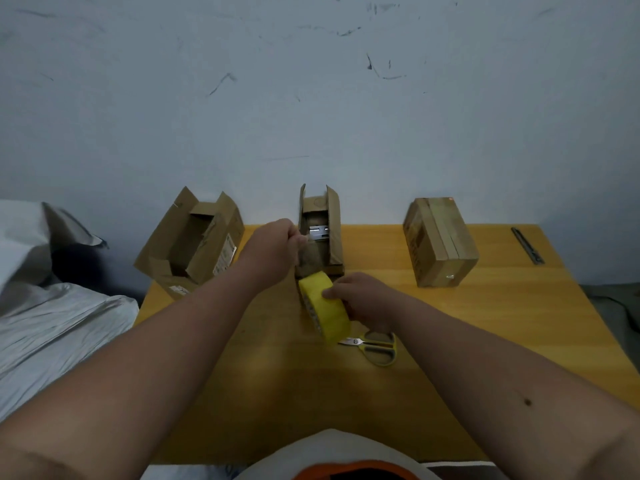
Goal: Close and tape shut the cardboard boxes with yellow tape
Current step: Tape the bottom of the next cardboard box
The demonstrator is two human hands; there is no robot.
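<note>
Three cardboard boxes stand along the far edge of the wooden table [485, 341]. The left box [194, 240] is open with its flaps up. The middle box [330, 230] is narrow and open, with its side flaps raised. The right box [440, 242] is closed with tape along its top seam. My right hand [360, 299] grips the yellow tape roll [327, 311] just in front of the middle box. My left hand [277, 249] pinches the pulled-out tape end at the middle box's near left side. The strip between hand and roll is blurred.
Yellow-handled scissors [375, 346] lie on the table right behind the tape roll, near my right wrist. A metal utility knife [528, 245] lies at the far right edge. A grey bed sheet [59, 323] is to the left of the table, and a wall stands behind it.
</note>
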